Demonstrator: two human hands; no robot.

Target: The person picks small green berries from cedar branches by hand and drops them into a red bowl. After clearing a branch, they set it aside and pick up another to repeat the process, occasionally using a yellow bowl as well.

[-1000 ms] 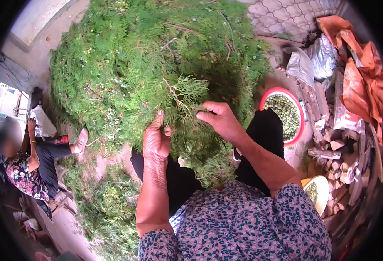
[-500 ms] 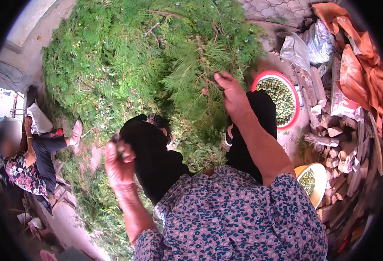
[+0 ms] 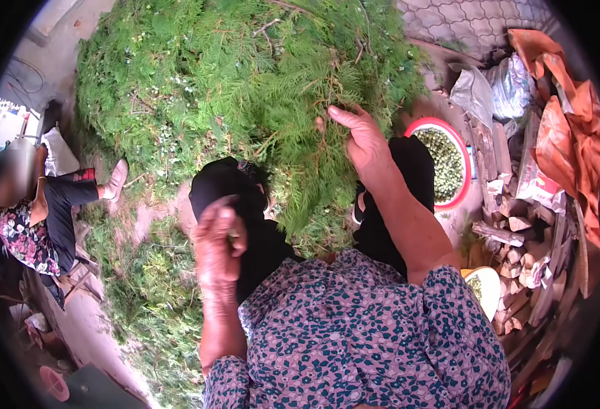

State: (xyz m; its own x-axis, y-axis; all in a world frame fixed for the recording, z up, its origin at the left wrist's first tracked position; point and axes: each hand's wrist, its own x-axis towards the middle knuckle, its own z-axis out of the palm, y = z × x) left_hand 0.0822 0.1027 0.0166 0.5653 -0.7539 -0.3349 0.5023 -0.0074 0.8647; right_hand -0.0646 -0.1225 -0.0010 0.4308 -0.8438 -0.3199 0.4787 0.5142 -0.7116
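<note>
My right hand (image 3: pixel 364 140) grips the stem of a feathery green branch (image 3: pixel 306 160), which fans out above and between my knees. My left hand (image 3: pixel 219 240) is over my left thigh, apart from the branch. Its fingers are curled in, and anything inside them is too blurred and hidden to name. A large heap of green sprigs (image 3: pixel 197 75) with small pale berries lies beyond my knees. Just right of my right knee, a red-rimmed basin (image 3: pixel 466 163) holds many small green berries.
A second, yellowish bowl (image 3: pixel 492 294) with green berries is at the lower right, beside stacked firewood (image 3: pixel 518 252). Plastic bags (image 3: pixel 508 88) and orange cloth (image 3: pixel 566 140) lie behind. A seated person (image 3: pixel 30 235) is at the left. Loose sprigs (image 3: pixel 153 293) cover the floor.
My left hand has moved right, over my thigh. The held branch has come lower and nearer to me, with my right hand shifted slightly left on it.
</note>
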